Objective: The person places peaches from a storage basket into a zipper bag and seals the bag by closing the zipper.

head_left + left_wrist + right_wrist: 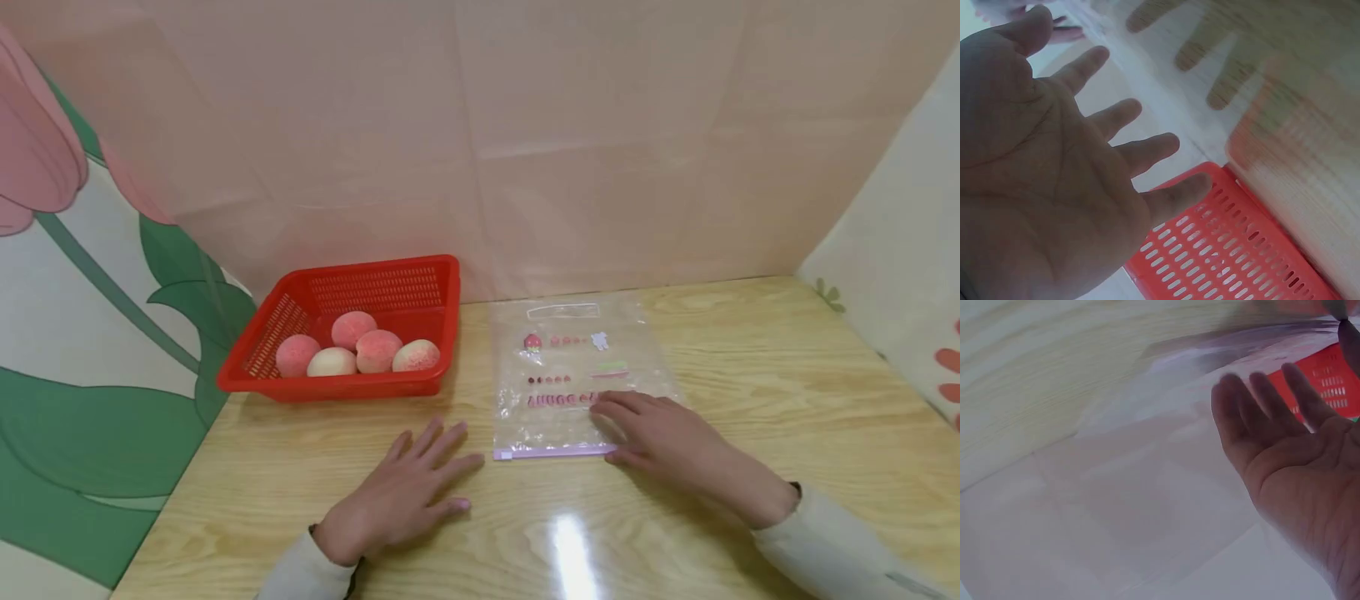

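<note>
A clear plastic zip bag (pixel 555 429) with pink printed figures lies flat, its lilac slider edge towards me. My right hand (pixel 667 437) is over the bag's lower right part, thumb near the slider edge; in the right wrist view its fingers (pixel 1279 409) are loosely extended and grip nothing. My left hand (pixel 405 492) is left of the bag's near corner, fingers spread, holding nothing; its bare palm (pixel 1047 169) shows in the left wrist view. Beyond it stands a red plastic basket (pixel 337 389) with several pink and cream peaches (pixel 378 350) inside.
The wood-grain table (pixel 757 375) runs back to a pale pink sheet (pixel 480 167) hanging behind it. A wall with painted flowers (pixel 97 275) borders the left, and a white wall (pixel 907 233) the right. Light reflects off the tabletop near the front.
</note>
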{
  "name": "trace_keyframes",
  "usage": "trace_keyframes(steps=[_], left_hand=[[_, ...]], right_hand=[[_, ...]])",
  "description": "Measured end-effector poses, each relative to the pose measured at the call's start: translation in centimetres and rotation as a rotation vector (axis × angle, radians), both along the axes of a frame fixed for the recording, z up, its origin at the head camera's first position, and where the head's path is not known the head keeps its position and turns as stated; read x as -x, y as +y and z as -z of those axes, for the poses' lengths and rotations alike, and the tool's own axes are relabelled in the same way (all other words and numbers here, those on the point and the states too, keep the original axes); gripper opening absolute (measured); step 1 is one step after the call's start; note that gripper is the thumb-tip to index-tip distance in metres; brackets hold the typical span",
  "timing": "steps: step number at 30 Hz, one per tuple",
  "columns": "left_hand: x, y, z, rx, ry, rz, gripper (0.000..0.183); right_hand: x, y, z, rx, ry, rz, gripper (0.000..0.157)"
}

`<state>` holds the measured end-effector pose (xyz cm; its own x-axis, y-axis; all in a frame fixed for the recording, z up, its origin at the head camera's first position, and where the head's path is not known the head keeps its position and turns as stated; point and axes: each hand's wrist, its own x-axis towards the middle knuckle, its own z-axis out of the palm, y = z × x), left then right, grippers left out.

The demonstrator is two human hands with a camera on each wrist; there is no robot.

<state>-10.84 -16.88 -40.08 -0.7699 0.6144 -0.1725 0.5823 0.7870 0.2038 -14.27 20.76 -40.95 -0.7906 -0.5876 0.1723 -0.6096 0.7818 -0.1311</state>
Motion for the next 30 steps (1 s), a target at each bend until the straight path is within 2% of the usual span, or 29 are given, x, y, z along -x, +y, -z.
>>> trace_keyframes(steps=[6,15,23,30], left_hand=[[0.01,0.07,0.06,0.011,-0.023,-0.006,0.056],[0.03,-0.05,0.15,0.008,-0.032,-0.003,0.055],[-0.05,0.06,0.02,0.01,-0.023,0.008,0.054],[-0.23,0.21,0.16,0.014,-0.007,0.015,0.053]], right_hand=[[0.09,-0.44,-0.05,-0.023,-0.032,-0.002,0.044],[0.26,-0.53,0.24,-0.04,-0.037,0.026,0.04],[0.12,-0.66,0.24,-0.028,-0.013,0.02,0.034],[-0.07,-0.86,0.17,0.003,0.05,-0.017,0.017]])
